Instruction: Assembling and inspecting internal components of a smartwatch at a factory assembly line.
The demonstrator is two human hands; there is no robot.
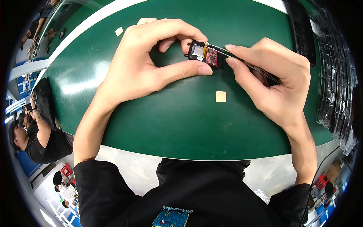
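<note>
Left hand [147,56] pinching small black device [204,53] between thumb and fingertips. Right hand [272,79] gripping tweezers [249,66], tips at device. Tan square [221,96] below thumbs.

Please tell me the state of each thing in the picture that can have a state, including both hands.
Left hand: closed on the small device, thumb and fingers pinching it.
Right hand: gripping thin tweezers.
Small black device: casing open, red circuit board exposed, held just above the green table.
Tweezers: tips at the device.
Tan square pad: lying flat, loose on the table.
Smaller tan piece: lying loose, far edge.
</note>
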